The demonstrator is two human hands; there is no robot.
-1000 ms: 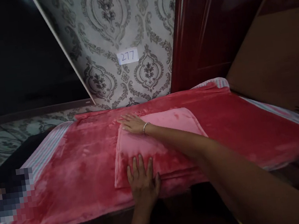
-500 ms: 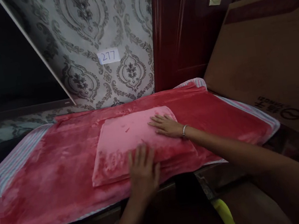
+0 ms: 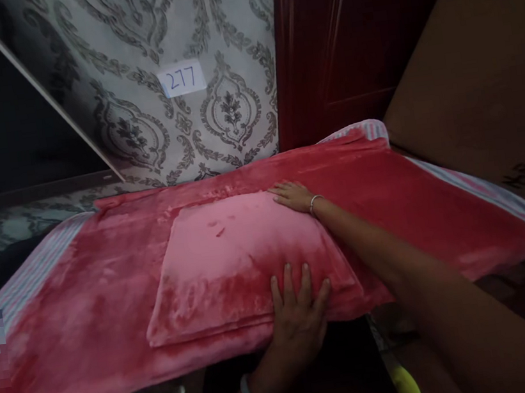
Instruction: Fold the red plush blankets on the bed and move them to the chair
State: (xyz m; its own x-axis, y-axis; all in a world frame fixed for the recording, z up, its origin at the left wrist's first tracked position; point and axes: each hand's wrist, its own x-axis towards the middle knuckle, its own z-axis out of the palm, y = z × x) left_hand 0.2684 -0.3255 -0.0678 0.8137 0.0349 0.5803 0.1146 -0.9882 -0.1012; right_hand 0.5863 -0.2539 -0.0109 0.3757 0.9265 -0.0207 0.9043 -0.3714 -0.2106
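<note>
A flat, squarish pink-and-red plush cushion [image 3: 221, 253] lies on a red plush cover spread over a surface [image 3: 98, 308]. Two layers show along its front edge, so it may be a folded cover; I cannot tell. My left hand [image 3: 301, 320] rests on its front right part, fingers spread and pointing away from me. At the back right corner, my right hand [image 3: 294, 197] lies flat with its fingers stretched to the left. Neither hand grips anything. Each wrist wears a bracelet.
A large cardboard box [image 3: 482, 64] stands at the right, by a dark red door [image 3: 332, 32]. At the left is a dark screen [image 3: 5, 114]. A paper label marked 277 [image 3: 182, 78] is on the patterned wall. Striped edging [image 3: 44, 270] borders the cover.
My left hand has moved right along the cushion's front part. My right hand has slid to the back right corner. The view has come closer, and the cushion looks slightly puffier.
</note>
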